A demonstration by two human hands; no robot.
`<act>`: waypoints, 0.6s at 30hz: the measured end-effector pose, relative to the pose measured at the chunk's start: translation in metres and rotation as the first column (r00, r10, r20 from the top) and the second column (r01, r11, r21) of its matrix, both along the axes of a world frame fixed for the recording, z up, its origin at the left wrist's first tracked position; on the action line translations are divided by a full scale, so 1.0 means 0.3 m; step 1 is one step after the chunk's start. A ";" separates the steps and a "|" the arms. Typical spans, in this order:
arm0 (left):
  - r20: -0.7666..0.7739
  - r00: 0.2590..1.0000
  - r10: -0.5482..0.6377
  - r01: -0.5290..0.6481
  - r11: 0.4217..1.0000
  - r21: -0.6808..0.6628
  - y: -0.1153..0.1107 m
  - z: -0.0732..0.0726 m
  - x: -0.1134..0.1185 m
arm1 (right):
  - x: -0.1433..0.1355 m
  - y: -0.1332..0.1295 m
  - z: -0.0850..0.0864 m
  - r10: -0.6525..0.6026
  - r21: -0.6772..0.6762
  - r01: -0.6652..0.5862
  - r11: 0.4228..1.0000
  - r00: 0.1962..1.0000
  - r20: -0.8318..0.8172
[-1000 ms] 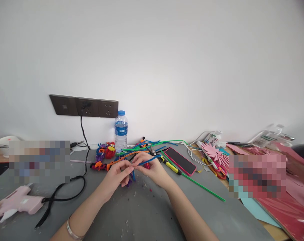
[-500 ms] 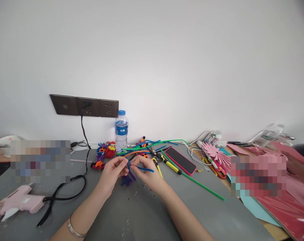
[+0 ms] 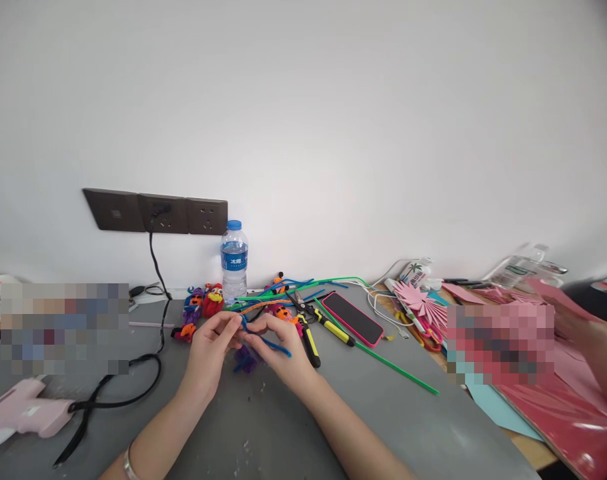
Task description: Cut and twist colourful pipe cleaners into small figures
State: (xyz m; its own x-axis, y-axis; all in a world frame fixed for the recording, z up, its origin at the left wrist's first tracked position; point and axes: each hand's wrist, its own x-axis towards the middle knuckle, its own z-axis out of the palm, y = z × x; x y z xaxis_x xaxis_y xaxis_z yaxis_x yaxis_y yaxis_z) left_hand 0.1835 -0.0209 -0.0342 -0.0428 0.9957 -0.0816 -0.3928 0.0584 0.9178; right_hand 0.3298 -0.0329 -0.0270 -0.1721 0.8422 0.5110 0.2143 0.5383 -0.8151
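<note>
Both my hands are together over the grey table, fingertips nearly meeting. My left hand (image 3: 214, 347) pinches a blue pipe cleaner (image 3: 278, 348) between thumb and fingers. Its loose end sticks out to the right beneath my right hand (image 3: 283, 347), whose bent fingers are closed on the same piece. Fuzzy purple and blue pipe cleaner work (image 3: 247, 360) hangs below the fingertips, partly hidden by them. Just behind my right hand lie yellow-and-black pliers (image 3: 328, 323) with opened handles. An orange pipe cleaner (image 3: 256, 307) runs behind my fingers.
A water bottle (image 3: 234, 263) stands by the wall beside small pipe cleaner figures (image 3: 213, 301). A phone (image 3: 353, 319) and a long green pipe cleaner (image 3: 398, 369) lie to the right. At left sits a pink glue gun (image 3: 28, 408). Another person's hand (image 3: 578, 327) is among pink papers at right.
The view has turned slightly right, so the surroundings appear further left. My right fingers are bent more, and the blue pipe cleaner's loose end now slants further downward.
</note>
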 end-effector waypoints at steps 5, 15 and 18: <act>0.072 0.997 -0.037 0.041 0.997 -0.058 0.000 0.026 -0.003 | 0.010 0.000 0.006 -0.010 -0.022 0.009 1.000 0.999 -0.046; -0.228 0.956 -0.187 0.209 0.975 0.077 -0.012 -0.001 -0.001 | 0.081 0.050 0.026 0.014 -0.302 -0.116 0.946 0.947 -0.320; -0.372 0.925 -0.081 0.163 0.967 0.194 -0.014 -0.006 -0.006 | 0.085 0.051 0.032 0.054 -0.311 -0.158 0.937 0.946 -0.319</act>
State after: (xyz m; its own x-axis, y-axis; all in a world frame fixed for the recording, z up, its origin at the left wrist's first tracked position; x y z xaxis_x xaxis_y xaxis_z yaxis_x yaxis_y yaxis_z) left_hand 0.1817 -0.0251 -0.0360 0.0942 0.9863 0.1352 -0.0378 -0.1321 0.9905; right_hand 0.3553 -0.0176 -0.0173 -0.1515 0.9563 0.2501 -0.1126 0.2347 -0.9655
